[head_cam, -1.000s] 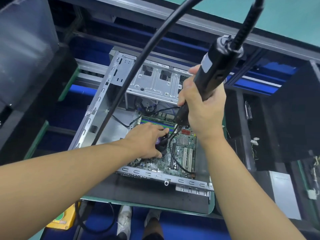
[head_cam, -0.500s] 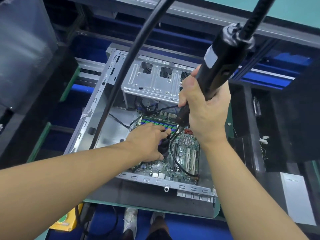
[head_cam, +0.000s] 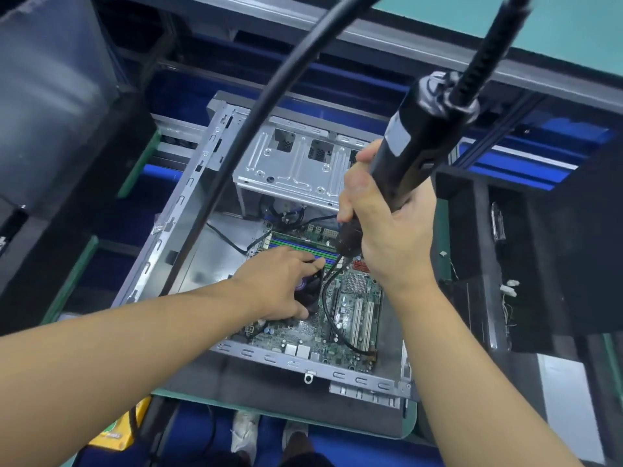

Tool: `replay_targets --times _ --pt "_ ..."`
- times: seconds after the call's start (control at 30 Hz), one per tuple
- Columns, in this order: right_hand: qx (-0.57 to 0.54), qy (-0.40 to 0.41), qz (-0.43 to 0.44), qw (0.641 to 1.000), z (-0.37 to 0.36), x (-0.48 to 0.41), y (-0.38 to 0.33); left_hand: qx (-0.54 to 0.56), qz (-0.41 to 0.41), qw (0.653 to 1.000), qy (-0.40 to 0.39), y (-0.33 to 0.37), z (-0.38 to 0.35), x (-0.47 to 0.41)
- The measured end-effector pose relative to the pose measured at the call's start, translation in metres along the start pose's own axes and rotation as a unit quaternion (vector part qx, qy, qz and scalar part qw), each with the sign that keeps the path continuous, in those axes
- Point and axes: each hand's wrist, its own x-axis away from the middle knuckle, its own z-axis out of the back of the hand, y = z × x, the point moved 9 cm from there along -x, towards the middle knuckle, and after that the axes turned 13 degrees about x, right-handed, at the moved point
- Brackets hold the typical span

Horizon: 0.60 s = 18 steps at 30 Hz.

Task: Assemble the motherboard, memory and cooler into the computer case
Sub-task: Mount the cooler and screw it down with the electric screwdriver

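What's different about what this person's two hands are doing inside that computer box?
The left hand sits low inside the computer case, fingers bent over the black cooler on the motherboard; the right hand is raised above the board. The left hand holds a part; the right hand is wrapped round an electric screwdriver, tip pointing down. Both are bare and both hold something over the same motherboard.

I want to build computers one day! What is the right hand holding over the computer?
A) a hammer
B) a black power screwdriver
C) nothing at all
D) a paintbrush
B: the right hand is wrapped round a black power screwdriver. Its tip points down at the green circuit board in the case, while the left hand holds the cooler.
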Motion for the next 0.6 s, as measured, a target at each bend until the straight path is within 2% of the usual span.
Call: replay_targets --times 0.13,0.33,0.6 --pt "0.019 0.025 -0.010 0.999 0.014 -0.009 -0.005 0.007 0.004 1.000 -0.010 -0.003 -0.001 0.003" --pt "0.034 0.002 -0.007 0.999 0.011 -0.007 -0.010 -0.002 0.005 1.000 0.001 -0.002 -0.002 0.004" --pt "0.056 0.012 -0.030 0.998 0.014 -0.011 -0.014 0.008 0.005 1.000 -0.001 0.000 0.003 0.008"
